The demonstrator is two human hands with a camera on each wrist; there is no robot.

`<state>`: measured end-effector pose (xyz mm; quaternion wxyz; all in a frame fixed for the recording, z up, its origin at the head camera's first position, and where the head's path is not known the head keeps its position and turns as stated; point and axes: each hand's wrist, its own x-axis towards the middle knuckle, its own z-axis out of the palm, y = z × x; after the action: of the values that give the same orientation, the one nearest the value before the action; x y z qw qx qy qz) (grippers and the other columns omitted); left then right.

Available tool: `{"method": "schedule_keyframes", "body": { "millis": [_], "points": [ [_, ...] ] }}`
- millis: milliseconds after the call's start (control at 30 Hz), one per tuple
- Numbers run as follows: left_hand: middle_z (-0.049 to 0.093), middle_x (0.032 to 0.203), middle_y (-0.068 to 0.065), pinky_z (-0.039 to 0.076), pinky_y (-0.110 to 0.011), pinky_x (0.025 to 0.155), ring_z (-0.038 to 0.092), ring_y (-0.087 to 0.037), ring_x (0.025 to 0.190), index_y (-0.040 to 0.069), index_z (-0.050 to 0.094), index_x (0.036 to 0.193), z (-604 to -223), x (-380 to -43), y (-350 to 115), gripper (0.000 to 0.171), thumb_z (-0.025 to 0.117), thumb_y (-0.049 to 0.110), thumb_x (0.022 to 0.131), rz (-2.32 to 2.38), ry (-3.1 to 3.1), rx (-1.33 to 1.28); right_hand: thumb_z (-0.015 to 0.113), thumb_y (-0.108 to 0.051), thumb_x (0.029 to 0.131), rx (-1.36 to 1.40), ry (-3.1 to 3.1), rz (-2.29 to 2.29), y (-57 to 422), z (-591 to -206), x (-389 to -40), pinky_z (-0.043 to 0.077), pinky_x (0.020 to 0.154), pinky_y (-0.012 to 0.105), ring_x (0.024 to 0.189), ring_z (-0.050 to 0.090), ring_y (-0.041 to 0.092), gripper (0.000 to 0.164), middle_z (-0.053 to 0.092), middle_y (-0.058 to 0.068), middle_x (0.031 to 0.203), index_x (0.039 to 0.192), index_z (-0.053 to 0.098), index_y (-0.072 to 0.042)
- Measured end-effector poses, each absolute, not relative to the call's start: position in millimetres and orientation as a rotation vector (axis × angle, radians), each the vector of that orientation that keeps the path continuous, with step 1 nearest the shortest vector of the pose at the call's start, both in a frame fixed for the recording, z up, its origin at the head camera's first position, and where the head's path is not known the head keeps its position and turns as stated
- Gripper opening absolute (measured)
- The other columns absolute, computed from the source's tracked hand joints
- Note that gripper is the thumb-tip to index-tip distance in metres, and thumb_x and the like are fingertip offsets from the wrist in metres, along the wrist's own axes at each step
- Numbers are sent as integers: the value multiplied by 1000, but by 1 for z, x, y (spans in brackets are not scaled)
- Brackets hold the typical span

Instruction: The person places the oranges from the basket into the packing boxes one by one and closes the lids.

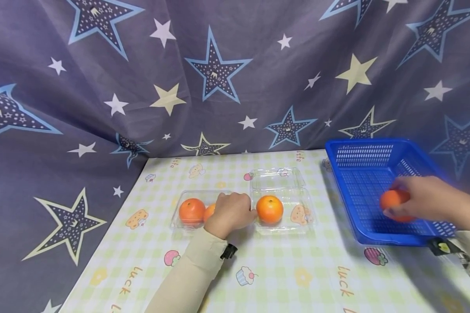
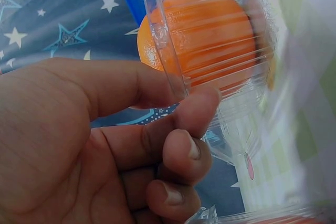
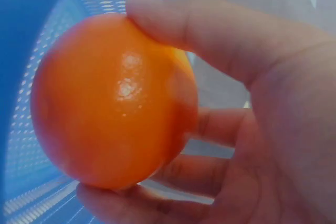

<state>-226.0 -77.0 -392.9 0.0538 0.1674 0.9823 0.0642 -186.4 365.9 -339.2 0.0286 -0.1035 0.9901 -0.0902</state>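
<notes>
My right hand (image 1: 424, 198) grips an orange (image 3: 113, 103) inside the blue basket (image 1: 346, 204), thumb on one side and fingers round the other. At the middle of the table, my left hand (image 1: 231, 213) pinches the rim of a clear plastic box (image 2: 173, 72) between thumb and index finger. That box stands with its lid folded back and has one orange (image 1: 270, 209) at its left end. Left of it is a second clear box (image 1: 176, 224) with an orange (image 1: 192, 211) and another orange (image 1: 209, 212) partly hidden by my left hand.
A checked tablecloth (image 1: 290, 269) with printed cakes and fruit covers the table. Behind it hangs a dark curtain (image 1: 258, 91) with stars, close to the basket's far side. The open lid (image 1: 278, 178) lies towards the curtain.
</notes>
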Motion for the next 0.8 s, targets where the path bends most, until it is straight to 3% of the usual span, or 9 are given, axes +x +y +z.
{"method": "schedule_keyframes", "body": {
  "millis": [233,433,800],
  "points": [
    [49,55,4,38,-47,86,53,-19,62,19,53,57,-392,-227,-77,40,65,35,92,170,2986,503,86,-68,69,-313,3057,-323,356,-335,-186,51,64,40,84,63,27,86,73,6,96,120,67,-1],
    [48,54,4,38,-47,86,52,-19,62,19,53,56,-392,-227,-76,40,64,35,91,172,2978,505,87,-64,71,-331,3068,-383,351,-335,-186,47,63,34,83,64,23,81,74,6,98,120,67,-3],
    [47,54,4,38,-47,87,52,-19,62,19,54,57,-392,-228,-76,40,65,35,92,180,2970,501,87,-64,71,-300,3074,-529,344,-327,-183,47,64,34,86,66,23,78,75,7,101,122,67,-9]
  ]
}}
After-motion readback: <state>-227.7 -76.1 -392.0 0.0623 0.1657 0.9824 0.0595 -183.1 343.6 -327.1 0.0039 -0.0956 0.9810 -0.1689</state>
